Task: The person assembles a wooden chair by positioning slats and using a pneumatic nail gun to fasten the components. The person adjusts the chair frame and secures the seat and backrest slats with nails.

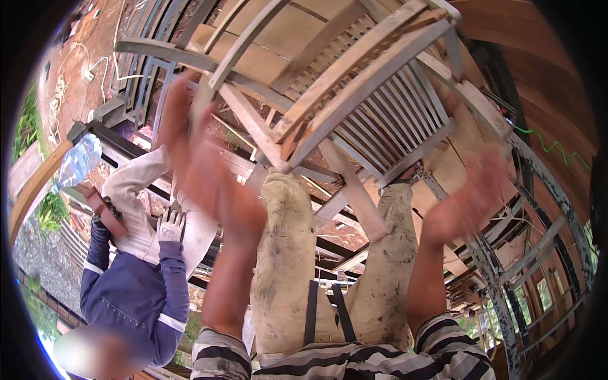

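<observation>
A slatted wooden chair frame (370, 76), pale and unpainted, lies tilted in front of my knees. Its slatted panel (392, 114) slants down toward my right knee. My left hand (206, 168) is raised beside the curved rail at the chair's left; motion smears its fingers, and whether they touch the wood is unclear. Out to the right, my right hand (472, 190) is blurred too, its fingers stretched out, with nothing visible in it. It is nearest the worn metal frame and the chair's right side.
To my left sits another person (136, 285) in a blue top with a gloved hand (171, 227), near a clear plastic bottle (79, 161). A paint-spotted metal frame (494, 291) stands right. A green cord (551, 144) and white cables (60, 104) lie at the edges.
</observation>
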A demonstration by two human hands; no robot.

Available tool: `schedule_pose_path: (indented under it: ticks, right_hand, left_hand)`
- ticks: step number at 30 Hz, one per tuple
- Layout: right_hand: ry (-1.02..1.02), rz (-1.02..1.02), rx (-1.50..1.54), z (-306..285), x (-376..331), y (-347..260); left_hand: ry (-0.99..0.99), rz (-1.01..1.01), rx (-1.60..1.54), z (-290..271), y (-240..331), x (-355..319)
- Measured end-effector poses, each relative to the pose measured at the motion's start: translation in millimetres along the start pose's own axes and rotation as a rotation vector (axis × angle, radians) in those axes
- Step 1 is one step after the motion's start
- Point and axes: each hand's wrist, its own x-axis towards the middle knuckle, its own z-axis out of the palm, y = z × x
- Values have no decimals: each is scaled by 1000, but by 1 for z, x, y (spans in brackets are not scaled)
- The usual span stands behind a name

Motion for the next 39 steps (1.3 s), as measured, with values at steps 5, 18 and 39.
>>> schedule_pose_path:
  ticks: [5, 18, 39]
  right_hand:
    - [-521, 917, -505, -118, -122, 205]
    - [-827, 1795, 530, -30, -230, 249]
    - [-41, 957, -687, -117, -265, 410]
  left_hand:
    - [-546, -376, 68, 103, -86, 8]
    - [-700, -604, 171, 169, -123, 7]
    - [-695, -390, 249, 162, -144, 9]
